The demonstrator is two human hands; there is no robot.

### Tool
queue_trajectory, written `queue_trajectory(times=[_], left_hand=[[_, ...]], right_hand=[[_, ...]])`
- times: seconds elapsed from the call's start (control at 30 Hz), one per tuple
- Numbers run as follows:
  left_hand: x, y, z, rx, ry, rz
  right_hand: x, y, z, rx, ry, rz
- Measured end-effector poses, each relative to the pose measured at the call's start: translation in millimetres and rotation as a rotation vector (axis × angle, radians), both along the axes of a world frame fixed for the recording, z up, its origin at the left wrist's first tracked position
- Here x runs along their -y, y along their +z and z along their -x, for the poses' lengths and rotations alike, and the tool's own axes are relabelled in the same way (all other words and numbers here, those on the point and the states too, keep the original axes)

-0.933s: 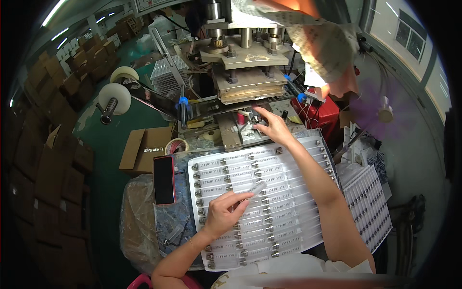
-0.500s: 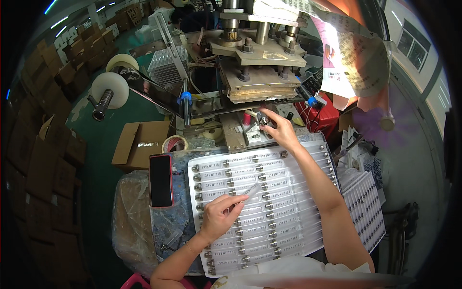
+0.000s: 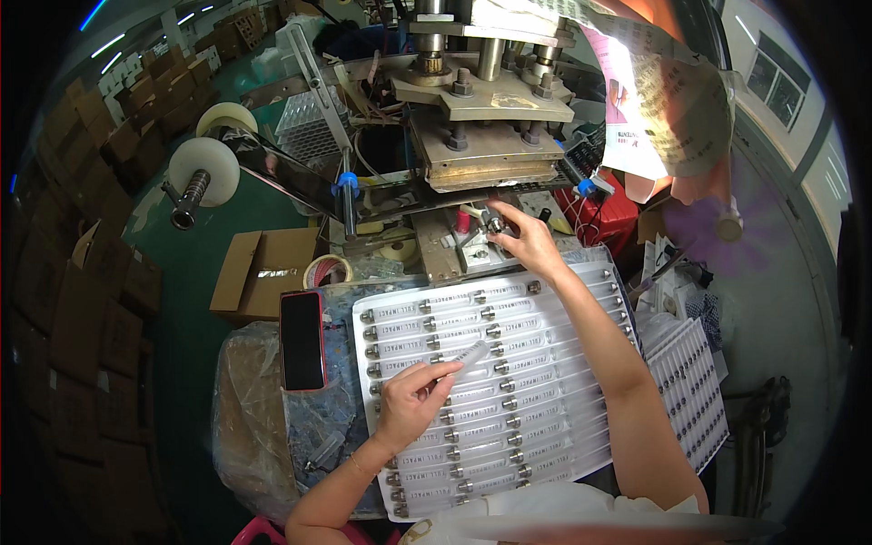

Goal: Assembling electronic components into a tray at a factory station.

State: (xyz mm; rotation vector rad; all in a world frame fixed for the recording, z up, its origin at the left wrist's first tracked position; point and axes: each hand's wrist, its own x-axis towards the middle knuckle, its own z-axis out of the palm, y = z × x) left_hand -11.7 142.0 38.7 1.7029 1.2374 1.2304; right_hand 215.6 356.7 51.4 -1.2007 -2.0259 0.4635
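Left hand (image 3: 411, 400) hovered over white blister tray (image 3: 581, 436), grip pinching clear tube (image 3: 465, 355) between thumb and fingertips. Tube lay tilted just above tray rows. Right hand (image 3: 525, 243) reached beyond tray to press fixture (image 3: 472, 247), grip pressed together on small metal-capped part (image 3: 495, 223), probably another tube; view poor. Red-cased phone (image 3: 302, 340) lay left of left grip on worktop.

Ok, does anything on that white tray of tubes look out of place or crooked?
One clear tube with a metal cap lies slanted across the neat rows of the white plastic tray, pinched in the left hand. The right hand is at the press fixture. Nothing looks spilled or broken.
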Motion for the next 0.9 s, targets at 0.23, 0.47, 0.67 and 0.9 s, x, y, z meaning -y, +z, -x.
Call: queue_trajectory(times=[0.23, 0.47, 0.67, 0.9], left_hand=[[-2.2, 5.0, 5.5, 0.282, 0.008, 0.376], [-72.7, 0.6, -76.4, 0.024, -0.124, 0.073], [-119.4, -1.8, -143.0, -0.544, -0.052, -0.164], [-92.9, -8.0, -108.1, -0.641, -0.073, -0.446]], right_hand=[[33.1, 29.3, -80.5, 0.095, -0.102, 0.045], [114.4, 23.2, -149.3, 0.307, 0.065, 0.135], [134.5, -4.3, -134.1, 0.568, 0.098, -0.091], [139.4, 16.6, -143.5, 0.346, 0.127, 0.066]])
